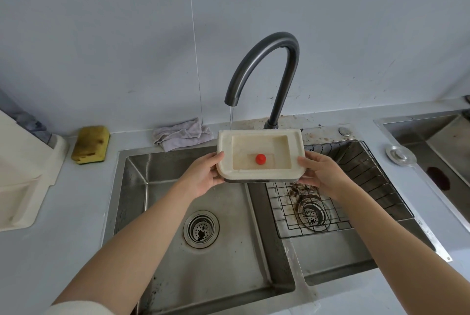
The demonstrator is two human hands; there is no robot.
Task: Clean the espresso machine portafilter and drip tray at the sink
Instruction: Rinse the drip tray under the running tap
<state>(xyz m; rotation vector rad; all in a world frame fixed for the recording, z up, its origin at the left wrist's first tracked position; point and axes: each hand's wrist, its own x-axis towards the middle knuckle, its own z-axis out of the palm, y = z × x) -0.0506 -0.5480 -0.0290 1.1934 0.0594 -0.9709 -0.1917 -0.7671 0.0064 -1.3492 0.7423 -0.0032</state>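
The drip tray (296, 152) is held in the air below and in front of the faucet (269, 60), above the divider of the double sink (132, 187). Its long axis runs left to right across the person. The left hand (203, 175) grips one short end and the right hand (321, 173) grips the other, thumbs over the rim and fingers underneath.

The water stream (231, 119) from the spout comes down at the tray's far-left corner, on the left hand's side. I cannot tell whether it hits the rim or falls just behind it. Either way it misses the recess, where a red float (260, 159) sits in shallow water. In my judgement, the tray needs to go left and away from the person to bring the recess under the stream.

No portafilter is in view. No brand, label or writing is readable.
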